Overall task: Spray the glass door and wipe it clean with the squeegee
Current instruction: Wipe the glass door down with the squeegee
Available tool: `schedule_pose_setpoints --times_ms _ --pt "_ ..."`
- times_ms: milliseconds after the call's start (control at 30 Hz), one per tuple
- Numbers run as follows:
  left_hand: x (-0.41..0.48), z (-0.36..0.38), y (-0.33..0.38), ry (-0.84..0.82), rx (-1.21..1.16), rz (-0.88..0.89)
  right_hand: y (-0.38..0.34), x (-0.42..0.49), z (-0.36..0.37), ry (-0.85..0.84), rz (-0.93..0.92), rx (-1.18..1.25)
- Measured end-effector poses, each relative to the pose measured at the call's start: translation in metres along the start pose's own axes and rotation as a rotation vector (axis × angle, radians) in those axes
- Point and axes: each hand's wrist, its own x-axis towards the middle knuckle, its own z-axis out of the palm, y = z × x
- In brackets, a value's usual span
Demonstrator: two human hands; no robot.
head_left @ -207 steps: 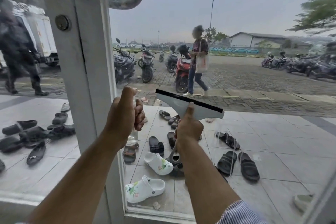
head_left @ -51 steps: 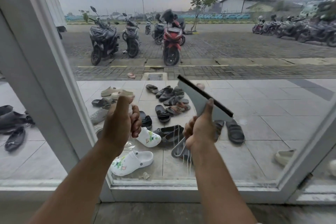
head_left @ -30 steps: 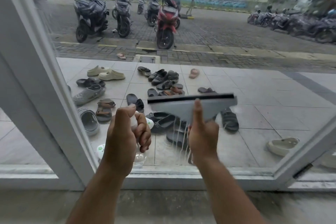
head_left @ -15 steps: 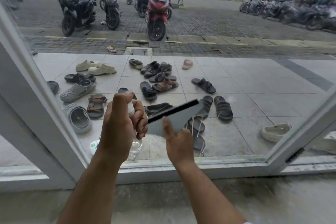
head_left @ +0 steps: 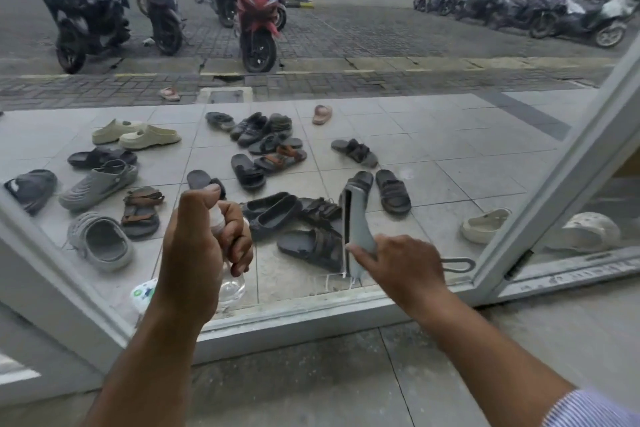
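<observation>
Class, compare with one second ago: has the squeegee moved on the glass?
Yes. The squeegee has turned from level to upright and dropped toward the door's bottom rail, held by the right hand.

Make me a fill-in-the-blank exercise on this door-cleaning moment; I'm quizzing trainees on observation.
1. The left hand grips a clear spray ______.
2. The right hand holds the squeegee low on the glass door, near its ______ rail.
3. Outside, one scooter among the dark ones is coloured ______.
Missing words: bottle; bottom; red.
</observation>
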Motion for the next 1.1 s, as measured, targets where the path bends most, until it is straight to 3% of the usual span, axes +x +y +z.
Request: schedule_pose_setpoints --times_ms 233,633,767,967,1100 --pt "0.007 0.018 -0.011 -0.032 -0.018 -0.034 -0.059 0.018 -0.006 0.064 -0.227 0.102" --pt "0.012 0.042 -0.034 -0.072 0.066 -0.07 0.052 0.011 0.024 0.074 0.157 0.211" --pt "0.009 0.043 -0.033 -0.083 0.083 -0.067 0.04 0.005 0.013 0.094 0.07 0.215" --pt "0.013 0.04 -0.021 -0.085 0.057 -0.039 -0.034 0.025 -0.038 0.188 -0.239 0.211" --pt "0.015 0.043 -0.018 -0.093 0.036 -0.004 -0.053 0.047 -0.062 0.226 -0.256 0.153"
